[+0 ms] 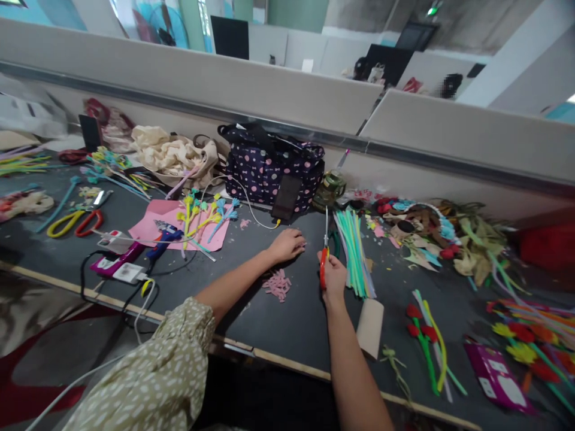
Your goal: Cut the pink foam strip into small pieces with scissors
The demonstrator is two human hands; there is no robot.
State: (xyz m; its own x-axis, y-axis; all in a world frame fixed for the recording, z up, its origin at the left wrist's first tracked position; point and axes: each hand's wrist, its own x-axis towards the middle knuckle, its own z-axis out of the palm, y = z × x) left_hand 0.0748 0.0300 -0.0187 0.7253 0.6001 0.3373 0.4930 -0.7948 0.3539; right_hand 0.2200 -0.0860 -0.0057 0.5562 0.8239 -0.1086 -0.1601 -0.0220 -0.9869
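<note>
My right hand [334,276] is closed round the red-orange handles of a pair of scissors [324,263], whose blades point away from me. My left hand [287,245] rests palm down on the dark table [278,329], fingers loosely bent and nothing visible in them. Between my forearms lies a small pile of short pink pieces [277,285]. Just right of the scissors is a bundle of mint-green and lilac pipe cleaners [354,254]. A beige cardboard tube [371,328] lies beside my right forearm.
A dark patterned bag [269,164] with a phone [286,197] leaning on it stands behind my hands. To the left are pipe-cleaner flowers on pink sheets [157,216], a blue glue gun [164,239] and a power strip [117,263]. Red pipe-cleaner flowers [421,329] lie right.
</note>
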